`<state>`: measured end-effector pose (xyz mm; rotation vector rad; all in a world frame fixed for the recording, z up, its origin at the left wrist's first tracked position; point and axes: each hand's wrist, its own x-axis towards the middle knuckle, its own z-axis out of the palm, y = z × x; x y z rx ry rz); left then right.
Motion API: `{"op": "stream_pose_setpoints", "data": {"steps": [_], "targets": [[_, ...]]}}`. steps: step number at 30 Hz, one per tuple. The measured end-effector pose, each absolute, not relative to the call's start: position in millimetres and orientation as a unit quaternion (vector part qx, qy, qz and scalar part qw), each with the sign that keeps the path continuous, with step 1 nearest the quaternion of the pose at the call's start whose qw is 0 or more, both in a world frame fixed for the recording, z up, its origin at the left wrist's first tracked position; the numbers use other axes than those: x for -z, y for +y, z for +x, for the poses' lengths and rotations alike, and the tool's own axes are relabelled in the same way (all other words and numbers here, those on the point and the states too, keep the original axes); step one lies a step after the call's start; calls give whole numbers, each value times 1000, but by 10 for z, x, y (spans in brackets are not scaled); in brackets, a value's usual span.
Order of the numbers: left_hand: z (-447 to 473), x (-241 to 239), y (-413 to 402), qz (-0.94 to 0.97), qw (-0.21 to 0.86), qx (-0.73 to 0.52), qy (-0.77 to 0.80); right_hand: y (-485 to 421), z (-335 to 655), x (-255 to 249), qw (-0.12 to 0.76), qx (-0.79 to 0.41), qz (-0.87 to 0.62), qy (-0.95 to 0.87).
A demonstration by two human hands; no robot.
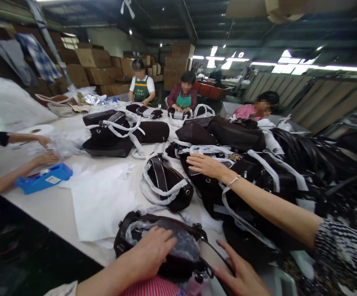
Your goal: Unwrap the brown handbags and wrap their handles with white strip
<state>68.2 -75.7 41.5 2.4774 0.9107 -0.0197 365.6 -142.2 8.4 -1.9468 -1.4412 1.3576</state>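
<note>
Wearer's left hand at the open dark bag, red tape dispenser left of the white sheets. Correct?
Colour's wrong: head view shows a blue tape dispenser, not red. The rest holds: left hand at the open dark bag, dispenser left of the white sheets.

Left fingers (167,246) over clear plastic (188,246) inside dark bag (178,265) (right fingers (230,252) alongside).

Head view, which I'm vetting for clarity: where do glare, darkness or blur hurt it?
Head view, upper right: far windows blow out to white; head view, lower left: the area below the table falls to near-black; head view, right: dark straps look soft and merge; head view, bottom: the left hand reads clearly.
</note>
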Motion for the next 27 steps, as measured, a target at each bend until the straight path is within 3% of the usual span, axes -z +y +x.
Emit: {"op": "stream_pose_setpoints", "data": {"steps": [6, 9, 13, 16, 19, 23, 27], "targets": [[1225, -581, -900, 825, 424, -163, 336, -1261, 3473, -985, 237, -653, -492, -525], [1367, -504, -911, 687, 539, -289, 391, -1221, 3387, -1097, 283, -744, -392, -461], [1221, -345, -808, 465, 641, -364, 490, -1162, 3468, -711, 414, -649, -510, -384], [1007, -242, -757, 311, 670, -401, 542, -1225, 3550, -215, 342, -528, -659, -413], [838, -224, -774, 207, 719, -357, 559, -1389, 3550, 196, 297, -485, -696, -439], [737, -413, -838, 252, 801, -222, 495, -1491, 3470, 450, 309, -486, -689, -440], [836, -823, -911, 483, 749, -169, 420, -1397, 3397, 609, 356, -439, -663, -490]]}}
